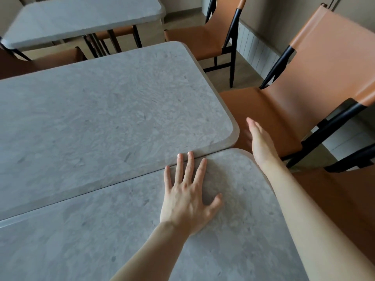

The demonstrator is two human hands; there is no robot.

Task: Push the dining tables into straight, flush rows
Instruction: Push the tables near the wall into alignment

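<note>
- Near table (101, 240) fills the bottom, right under the camera. It is grey like stone.
- Far table (91, 122) sits just behind it. The two long edges touch along a thin seam, so they look flush there.
- Way back on the left is a third table (81, 19), well apart from these two, with chair legs under it.
- Left hand (187, 199) lies flat on the near table, by the seam. Its fingers (190, 159) are spread wide and hold nothing. Two tips reach over onto the far table.
- Right hand (257, 140) is past the corners, held flat on its edge. It is open and holds nothing. It is near the ends of both tables, but I cannot tell if it touches them.
- On the right are orange chairs (284, 110) with black frames, close to the tables.
- I think the step now is checking if the two ends line up. The far table's corner seems to sit a bit off from the near one.
- Next, I think a small sideways push on one table is needed, slow, so the seam stays shut and the chairs are not bumped.
</note>
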